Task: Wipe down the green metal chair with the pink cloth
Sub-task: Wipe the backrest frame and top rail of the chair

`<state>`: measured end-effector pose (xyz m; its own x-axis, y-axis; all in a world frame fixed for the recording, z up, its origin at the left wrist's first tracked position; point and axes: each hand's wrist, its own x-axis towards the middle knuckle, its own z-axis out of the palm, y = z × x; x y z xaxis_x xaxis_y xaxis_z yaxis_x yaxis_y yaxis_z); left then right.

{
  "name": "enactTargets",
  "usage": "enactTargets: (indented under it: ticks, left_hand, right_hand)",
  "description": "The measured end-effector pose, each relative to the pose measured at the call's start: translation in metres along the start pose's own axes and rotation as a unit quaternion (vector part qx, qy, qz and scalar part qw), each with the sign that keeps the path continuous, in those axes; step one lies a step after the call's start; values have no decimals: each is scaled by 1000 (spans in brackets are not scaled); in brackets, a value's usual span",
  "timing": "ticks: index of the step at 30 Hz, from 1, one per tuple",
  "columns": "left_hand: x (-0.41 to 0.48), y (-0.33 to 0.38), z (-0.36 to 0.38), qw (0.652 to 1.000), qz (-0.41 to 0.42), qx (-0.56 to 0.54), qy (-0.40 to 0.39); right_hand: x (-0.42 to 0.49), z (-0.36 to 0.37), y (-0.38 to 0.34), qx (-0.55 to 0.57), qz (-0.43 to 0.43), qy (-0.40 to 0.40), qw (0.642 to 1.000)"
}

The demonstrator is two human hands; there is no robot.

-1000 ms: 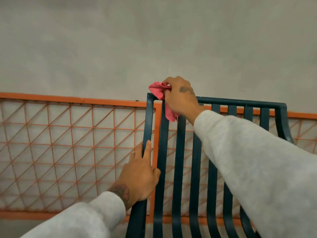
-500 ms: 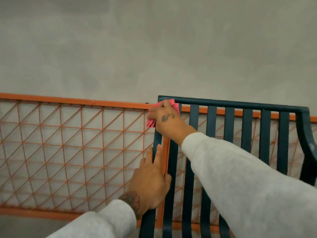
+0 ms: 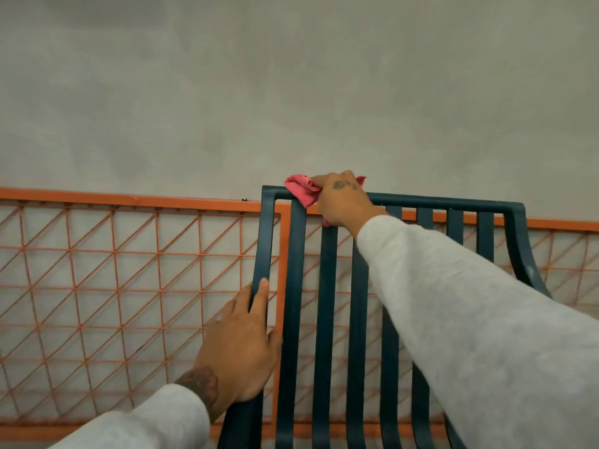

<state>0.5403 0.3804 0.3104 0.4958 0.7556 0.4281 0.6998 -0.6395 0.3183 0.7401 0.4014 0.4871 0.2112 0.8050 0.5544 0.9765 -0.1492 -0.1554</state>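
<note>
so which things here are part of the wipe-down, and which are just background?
In the job: green metal chair; pink cloth, on the chair's top rail; right hand, gripping the cloth; left hand, holding the chair's left upright.
Not in the job: orange mesh panel behind the chair; grey wall.

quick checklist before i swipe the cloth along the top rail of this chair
1. Right hand grip on pink cloth: ok, fingers curled round it.
2. Cloth on top rail: ok, bunched by the left corner.
3. Left hand steadying left upright: ok, clasps it.
4. Path rightward along rail: ok, bare metal to the far corner.
5. Rail's back side clean: cannot tell, hidden.
</note>
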Motion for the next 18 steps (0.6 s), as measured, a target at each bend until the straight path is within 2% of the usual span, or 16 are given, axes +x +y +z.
enactTargets:
  ticks: [5,8,12,16,18]
  left_hand:
    - [-3,4,-4,999,7,48,-6]
    - [-3,7,-4,997,8,70,-10]
    - [2,9,-11,993,0,105,-47]
    - [25,18,-47,959,59,274,-40]
    - [50,25,-67,951,81,297,-18]
  right_hand:
    - [-9,-17,51,25,109,10,994]
    - [-16,-27,71,-22,140,13,990]
    - [-3,-30,60,-104,125,-10,987]
    - [-3,-27,46,-92,88,-31,991]
    - [-5,-26,50,-77,77,-33,994]
